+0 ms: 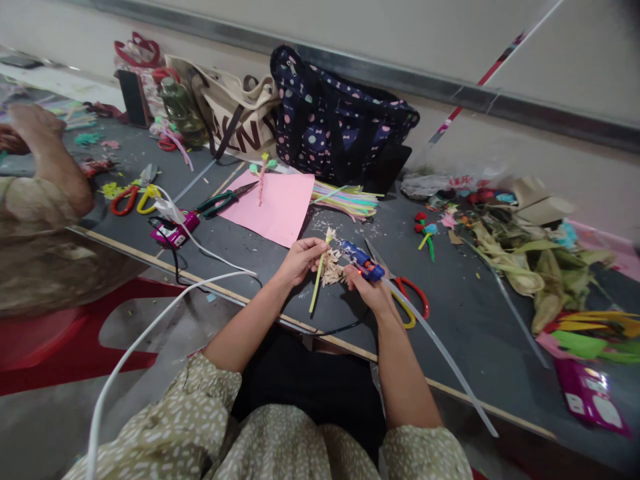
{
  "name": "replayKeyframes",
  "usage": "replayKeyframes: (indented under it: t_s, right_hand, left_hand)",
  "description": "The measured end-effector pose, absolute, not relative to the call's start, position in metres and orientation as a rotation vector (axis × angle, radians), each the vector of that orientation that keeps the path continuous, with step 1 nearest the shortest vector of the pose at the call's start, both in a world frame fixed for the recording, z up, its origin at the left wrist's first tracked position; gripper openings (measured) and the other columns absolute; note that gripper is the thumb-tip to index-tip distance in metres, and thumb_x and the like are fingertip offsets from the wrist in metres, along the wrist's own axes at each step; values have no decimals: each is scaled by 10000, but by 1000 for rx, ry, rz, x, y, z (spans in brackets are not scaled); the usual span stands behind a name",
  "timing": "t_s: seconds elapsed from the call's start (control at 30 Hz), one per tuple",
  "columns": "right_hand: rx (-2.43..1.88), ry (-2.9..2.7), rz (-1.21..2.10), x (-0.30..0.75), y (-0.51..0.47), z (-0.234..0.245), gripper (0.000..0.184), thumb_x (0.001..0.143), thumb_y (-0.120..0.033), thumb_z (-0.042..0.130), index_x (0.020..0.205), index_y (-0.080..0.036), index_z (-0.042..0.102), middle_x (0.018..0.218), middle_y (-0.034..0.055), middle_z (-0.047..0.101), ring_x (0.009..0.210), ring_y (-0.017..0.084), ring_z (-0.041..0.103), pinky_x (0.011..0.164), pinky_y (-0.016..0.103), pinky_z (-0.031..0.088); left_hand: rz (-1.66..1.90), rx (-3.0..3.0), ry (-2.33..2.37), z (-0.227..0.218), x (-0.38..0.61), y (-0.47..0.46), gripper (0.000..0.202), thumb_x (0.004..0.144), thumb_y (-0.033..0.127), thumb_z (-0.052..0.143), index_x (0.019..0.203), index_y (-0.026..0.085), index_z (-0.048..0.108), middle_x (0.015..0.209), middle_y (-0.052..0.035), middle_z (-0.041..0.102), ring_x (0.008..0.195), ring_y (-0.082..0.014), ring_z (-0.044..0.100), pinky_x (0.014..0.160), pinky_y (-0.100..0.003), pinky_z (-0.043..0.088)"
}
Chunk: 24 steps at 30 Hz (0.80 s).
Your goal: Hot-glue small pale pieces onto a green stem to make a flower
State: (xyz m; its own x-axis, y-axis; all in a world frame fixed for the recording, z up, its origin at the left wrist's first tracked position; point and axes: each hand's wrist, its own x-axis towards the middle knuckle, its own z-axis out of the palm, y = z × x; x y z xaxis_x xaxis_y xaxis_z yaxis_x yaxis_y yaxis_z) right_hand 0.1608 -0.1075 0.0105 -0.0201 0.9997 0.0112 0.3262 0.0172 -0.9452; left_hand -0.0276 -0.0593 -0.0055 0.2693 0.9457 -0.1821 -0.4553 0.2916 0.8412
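Note:
My left hand (299, 259) pinches a yellow-green pipe cleaner (317, 283) near its top, where a small pale tuft is fixed. In my right hand (365, 288) is a blue hot glue gun (360, 259), its nozzle pointing left toward that tuft. A long translucent glue stick (445, 357) sticks out of the gun's back end and reaches past the table edge. Below and between my hands lies a pile of cream-coloured cut pieces (332, 268). Scissors with red and yellow handles (413, 300) rest on the table just right of the glue gun, partly behind it.
Pink paper (280, 213) carries a braided pipe-cleaner piece; green-handled pliers (223, 200) lie at its left. Behind are a pipe-cleaner bundle (347, 202) and a navy bag (335, 127). A white cable (165, 307) crosses the table edge. A co-worker's arm (55, 160) is at left.

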Motion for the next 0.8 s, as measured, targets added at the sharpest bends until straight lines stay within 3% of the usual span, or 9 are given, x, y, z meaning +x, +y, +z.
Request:
replayKeyframes:
  t_s: [0.3,0.53,0.8]
  right_hand:
    - [-1435,-1420,1051,159,-109,10,397,776,-594,704,837,-203,677,573,0,635,499,147,579,520,279,497]
    - [-1439,-1523,986,162,-109,12,359,812,-560,687,719,-221,616,517,-27,570,488,136,539,531,279,464]
    - [-1415,-1508,997,164,-107,4,350,795,-556,704,708,-230,611,524,-30,560,476,142,535,519,288,466]
  left_hand:
    - [1080,754,796,-4,-27,-60,414,625,450,871,778,116,680,625,16,600,431,-19,441,371,-145,302]
    - [1078,761,796,-6,-28,-60,403,637,445,867,777,117,678,612,23,582,430,-17,432,371,-144,294]
    - [1082,767,781,-4,-28,-60,394,650,439,861,778,113,682,600,26,572,430,-20,432,373,-146,298]
